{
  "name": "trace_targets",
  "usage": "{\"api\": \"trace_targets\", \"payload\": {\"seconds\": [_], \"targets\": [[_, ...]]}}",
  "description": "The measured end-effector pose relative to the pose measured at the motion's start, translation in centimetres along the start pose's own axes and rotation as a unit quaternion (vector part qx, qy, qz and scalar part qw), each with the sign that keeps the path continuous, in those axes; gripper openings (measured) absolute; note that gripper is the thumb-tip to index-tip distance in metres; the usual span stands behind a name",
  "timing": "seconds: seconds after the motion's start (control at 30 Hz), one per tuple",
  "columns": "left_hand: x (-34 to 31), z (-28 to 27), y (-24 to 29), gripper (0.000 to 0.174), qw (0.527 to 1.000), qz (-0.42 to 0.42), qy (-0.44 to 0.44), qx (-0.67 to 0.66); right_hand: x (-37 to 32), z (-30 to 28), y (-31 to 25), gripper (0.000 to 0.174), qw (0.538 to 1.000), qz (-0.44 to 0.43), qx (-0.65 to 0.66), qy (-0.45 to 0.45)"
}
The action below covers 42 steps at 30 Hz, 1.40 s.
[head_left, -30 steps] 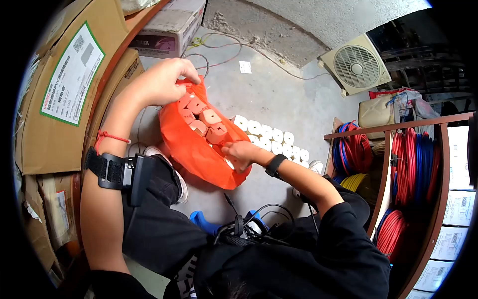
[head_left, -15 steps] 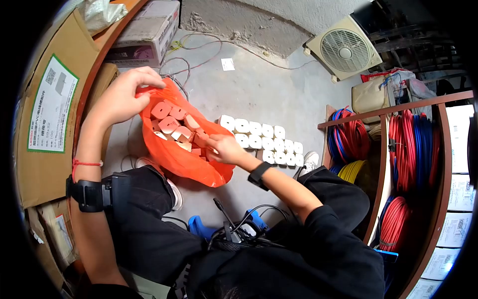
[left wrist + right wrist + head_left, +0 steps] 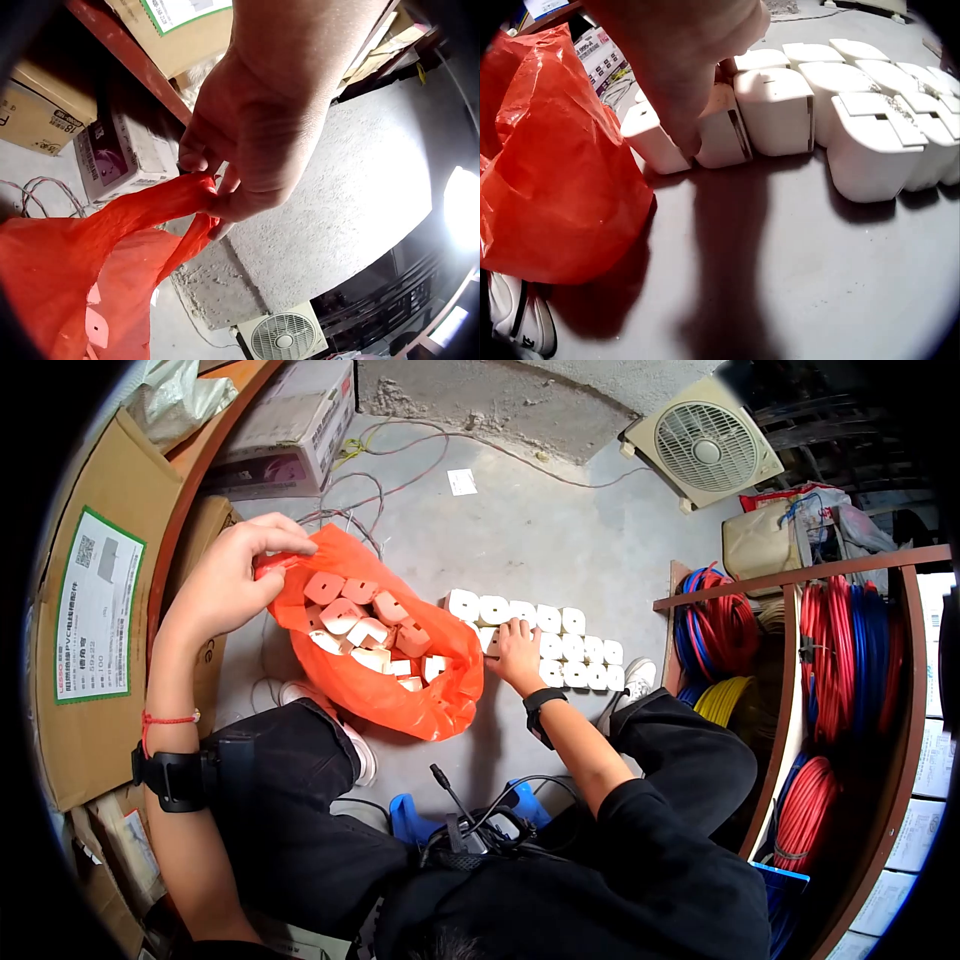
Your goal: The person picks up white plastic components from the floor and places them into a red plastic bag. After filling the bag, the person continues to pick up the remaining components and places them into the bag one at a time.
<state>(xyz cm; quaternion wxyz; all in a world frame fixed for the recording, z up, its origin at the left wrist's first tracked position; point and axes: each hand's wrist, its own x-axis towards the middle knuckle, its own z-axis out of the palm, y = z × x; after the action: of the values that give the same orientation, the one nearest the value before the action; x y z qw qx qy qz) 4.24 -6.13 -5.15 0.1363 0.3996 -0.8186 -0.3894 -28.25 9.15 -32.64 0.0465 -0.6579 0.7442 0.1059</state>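
Many rounded white plastic-looking blocks [image 3: 573,648] stand in rows near frame centre, likely light, stiff and slick, best taken by opposite sides; right grip [image 3: 518,658] pinches one, left grip [image 3: 245,570] pinches a thin red plastic bag [image 3: 345,685].

A storeroom, by the look of the coiled cables [image 3: 826,660], wooden rack [image 3: 800,577], cartons [image 3: 100,725] and stacked boxes [image 3: 912,835].

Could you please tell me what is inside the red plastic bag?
Through the open mouth of the red plastic bag, a jumbled heap of pale blocks shows, some with slots. Whatever lies beneath the top ones is covered.
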Motion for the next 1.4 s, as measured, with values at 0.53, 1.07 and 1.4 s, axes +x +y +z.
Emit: {"api": "trace_targets", "payload": {"seconds": [0.53,1.07,1.4], "targets": [[0.0,-0.1,0.0,0.032,0.998,-0.026,-0.059,0.008,2.6,-17.0,2.6,0.054,0.875,-0.272,0.400,0.008],[-0.3,-0.1,0.1,0.031,0.999,-0.016,-0.028,-0.006,0.6,-7.5,-6.7,0.046,0.870,-0.358,0.286,0.183],[-0.5,-0.1,-0.7,0.031,0.999,-0.016,-0.028,-0.029,5.5,-1.1,1.9,0.071,0.995,-0.093,0.038,-0.010]]}}
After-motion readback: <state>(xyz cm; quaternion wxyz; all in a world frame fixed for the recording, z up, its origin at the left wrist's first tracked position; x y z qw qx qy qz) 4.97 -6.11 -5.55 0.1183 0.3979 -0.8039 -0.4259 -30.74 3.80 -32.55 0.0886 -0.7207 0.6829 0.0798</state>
